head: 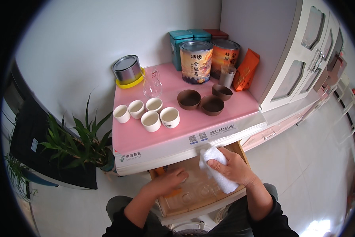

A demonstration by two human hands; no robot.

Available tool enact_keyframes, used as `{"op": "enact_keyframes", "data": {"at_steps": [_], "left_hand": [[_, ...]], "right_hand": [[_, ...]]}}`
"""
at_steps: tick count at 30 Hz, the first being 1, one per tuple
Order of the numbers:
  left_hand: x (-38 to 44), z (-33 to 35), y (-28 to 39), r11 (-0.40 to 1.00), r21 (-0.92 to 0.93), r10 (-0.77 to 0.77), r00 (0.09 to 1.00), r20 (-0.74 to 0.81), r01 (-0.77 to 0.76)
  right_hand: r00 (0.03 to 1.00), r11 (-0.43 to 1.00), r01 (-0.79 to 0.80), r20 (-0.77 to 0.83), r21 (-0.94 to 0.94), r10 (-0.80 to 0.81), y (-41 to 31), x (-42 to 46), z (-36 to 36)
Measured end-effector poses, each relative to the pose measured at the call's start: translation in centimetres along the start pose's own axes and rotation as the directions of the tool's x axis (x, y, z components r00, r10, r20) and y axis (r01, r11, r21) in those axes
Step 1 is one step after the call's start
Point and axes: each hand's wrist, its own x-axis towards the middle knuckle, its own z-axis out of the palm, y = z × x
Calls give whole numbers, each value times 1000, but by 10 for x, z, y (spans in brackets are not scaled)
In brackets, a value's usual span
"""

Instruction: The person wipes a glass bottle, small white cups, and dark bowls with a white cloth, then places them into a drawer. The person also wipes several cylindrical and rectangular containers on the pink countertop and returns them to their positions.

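Observation:
My right hand (233,167) grips a folded white cloth (217,171) above the right part of a pulled-out wooden drawer (196,204). My left hand (168,181) reaches over the drawer's left part with its fingers curled; whether it holds anything is hidden. Beneath the hands a clear plastic tray (196,189) with round hollows lies in the drawer. Something orange (173,193) shows partly under my left hand. On the pink cabinet top (183,130) stand several small white cups (150,121) and three brown bowls (212,105).
Behind the cups stand a glass pitcher (152,84) and a metal tin (126,69) on a yellow lid. Large printed tins (196,63), teal boxes (177,47), a metal canister (226,76) and an orange pouch (246,71) line the back. A potted plant (85,137) is at left.

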Motion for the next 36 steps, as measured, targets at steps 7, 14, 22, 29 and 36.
{"op": "enact_keyframes", "data": {"at_steps": [7, 14, 22, 29, 36], "left_hand": [[2, 9, -12, 997, -80, 12, 999, 42, -9], [-9, -23, 40, 989, 85, 130, 989, -77, -124], [-2, -101, 63, 956, 120, 11, 374, -927, 269], [20, -111, 39, 881, -151, -319, 327, -890, 448], [11, -106, 49, 939, -156, -248, 289, -925, 306]], "right_hand": [[999, 999, -31, 31, 15, 30, -2, 0, -4], [966, 912, -158, 253, 379, 62, -21, -6, -23], [989, 753, -124, 145, 646, 38, -13, -8, -25], [995, 731, -95, 95, 676, 41, -14, -6, -19], [995, 737, -5, 77, 676, -64, -17, -9, -15]]}}
